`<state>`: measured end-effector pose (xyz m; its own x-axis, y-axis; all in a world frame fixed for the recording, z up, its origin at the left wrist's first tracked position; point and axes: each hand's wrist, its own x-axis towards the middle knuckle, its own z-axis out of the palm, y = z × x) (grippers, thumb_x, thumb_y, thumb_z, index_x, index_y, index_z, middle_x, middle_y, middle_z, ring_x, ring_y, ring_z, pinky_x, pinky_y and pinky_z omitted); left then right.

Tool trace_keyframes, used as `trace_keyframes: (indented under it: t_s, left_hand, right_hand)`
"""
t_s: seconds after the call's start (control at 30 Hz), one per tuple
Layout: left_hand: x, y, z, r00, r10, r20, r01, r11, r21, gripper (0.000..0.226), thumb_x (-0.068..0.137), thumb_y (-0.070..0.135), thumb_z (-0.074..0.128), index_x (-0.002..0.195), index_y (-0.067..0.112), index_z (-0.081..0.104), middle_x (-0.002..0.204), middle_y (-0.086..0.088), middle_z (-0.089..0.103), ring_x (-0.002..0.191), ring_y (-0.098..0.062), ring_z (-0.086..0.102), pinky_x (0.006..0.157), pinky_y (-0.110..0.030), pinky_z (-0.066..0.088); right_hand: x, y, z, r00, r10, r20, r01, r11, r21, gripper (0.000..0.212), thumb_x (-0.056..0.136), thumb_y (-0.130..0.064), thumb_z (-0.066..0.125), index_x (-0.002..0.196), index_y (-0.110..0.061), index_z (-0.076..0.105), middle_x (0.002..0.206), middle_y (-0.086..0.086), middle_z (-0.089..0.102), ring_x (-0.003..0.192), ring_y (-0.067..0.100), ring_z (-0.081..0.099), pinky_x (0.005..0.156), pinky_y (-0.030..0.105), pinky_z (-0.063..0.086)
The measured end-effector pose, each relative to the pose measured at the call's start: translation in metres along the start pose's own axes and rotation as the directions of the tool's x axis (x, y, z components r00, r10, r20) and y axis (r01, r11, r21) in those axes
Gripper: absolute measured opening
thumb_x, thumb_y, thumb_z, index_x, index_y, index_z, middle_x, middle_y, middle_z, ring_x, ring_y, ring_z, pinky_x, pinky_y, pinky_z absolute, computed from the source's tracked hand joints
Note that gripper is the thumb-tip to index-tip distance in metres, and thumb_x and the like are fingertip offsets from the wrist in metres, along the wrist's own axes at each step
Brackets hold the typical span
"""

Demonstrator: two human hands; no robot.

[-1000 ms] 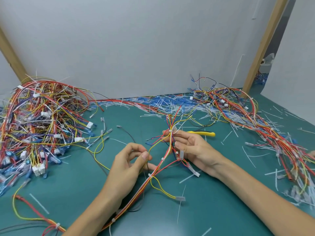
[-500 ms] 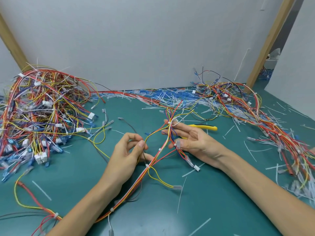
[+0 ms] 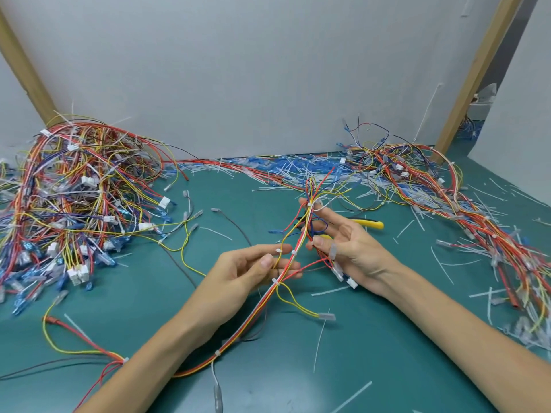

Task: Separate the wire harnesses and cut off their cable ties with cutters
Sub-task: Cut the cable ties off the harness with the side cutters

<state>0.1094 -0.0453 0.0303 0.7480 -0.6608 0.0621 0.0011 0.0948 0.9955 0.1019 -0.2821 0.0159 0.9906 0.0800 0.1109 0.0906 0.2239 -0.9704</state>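
Teal bench (image 3: pixel 387 368), matte top. White back panel (image 3: pixel 253 70) stands along the bench's far edge. Left wooden post (image 3: pixel 24 70) leans at the bench's far-left corner, right wooden post (image 3: pixel 474 73) at far-right. White side panel (image 3: pixel 518 114) along the bench's right edge. Clutter (image 3: pixel 483 96) beyond that corner, too blurred to identify.

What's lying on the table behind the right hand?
Yellow-handled cutters lie on the green table behind the right hand. One handle sticks out; their cutting end is covered by the hand and the wire harness it holds.
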Motion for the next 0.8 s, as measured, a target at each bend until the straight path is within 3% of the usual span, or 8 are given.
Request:
trace_keyframes:
  t_s: [0.07,0.27,0.47,0.63,0.8]
  left_hand:
    - [-0.0010,0.0001,0.0010,0.999,-0.004,0.049,0.005,1.000,-0.019,0.031,0.103,0.008,0.041,0.129,0.004,0.057,0.117,-0.013,0.073,0.112,-0.025,0.069,0.095,-0.021,0.051]
    - [-0.0008,0.0020,-0.0010,0.997,0.007,0.079,-0.010,0.999,0.045,0.033,0.101,0.005,0.045,0.133,0.004,0.054,0.120,-0.010,0.072,0.115,-0.022,0.068,0.097,-0.020,0.049]
    - [0.0014,0.0035,-0.0070,1.000,-0.011,0.009,0.009,0.986,0.169,0.032,0.095,0.015,0.058,0.125,0.008,0.063,0.097,-0.010,0.078,0.098,-0.014,0.073,0.088,-0.015,0.050]
    - [0.0019,0.0005,-0.0065,1.000,-0.027,-0.002,0.027,0.984,0.174,0.034,0.089,0.022,0.060,0.120,0.007,0.066,0.088,-0.011,0.077,0.089,-0.013,0.072,0.087,-0.018,0.051]
    - [0.0013,-0.0008,-0.0053,0.999,-0.033,-0.029,0.036,0.992,0.119,0.025,0.096,0.009,0.055,0.119,0.006,0.065,0.086,-0.010,0.077,0.089,-0.017,0.073,0.085,-0.018,0.052]
  right_hand:
    - [-0.0011,-0.0011,0.0015,1.000,0.000,-0.008,0.000,1.000,-0.012,0.067,0.080,-0.001,0.068,0.143,-0.019,0.054,0.116,0.010,0.056,0.088,0.011,0.063,0.089,0.034,0.040]
    - [-0.0025,-0.0020,0.0048,0.999,-0.005,-0.052,0.007,1.000,0.028,0.067,0.082,0.003,0.064,0.145,-0.016,0.050,0.107,0.011,0.058,0.082,0.013,0.064,0.083,0.024,0.046]
    - [-0.0034,-0.0059,0.0066,0.998,0.018,-0.065,-0.012,0.995,0.103,0.063,0.084,0.003,0.059,0.144,-0.014,0.050,0.101,0.007,0.057,0.076,0.012,0.060,0.076,0.017,0.050]
    - [-0.0035,-0.0068,0.0081,0.997,0.040,-0.067,-0.036,0.997,0.070,0.064,0.084,0.002,0.061,0.143,-0.017,0.051,0.107,0.012,0.054,0.078,0.013,0.060,0.079,0.021,0.046]
    - [-0.0037,-0.0075,0.0081,0.998,0.038,-0.055,-0.031,0.992,0.120,0.062,0.083,0.003,0.061,0.141,-0.016,0.053,0.097,0.001,0.064,0.082,0.012,0.062,0.081,0.017,0.051]
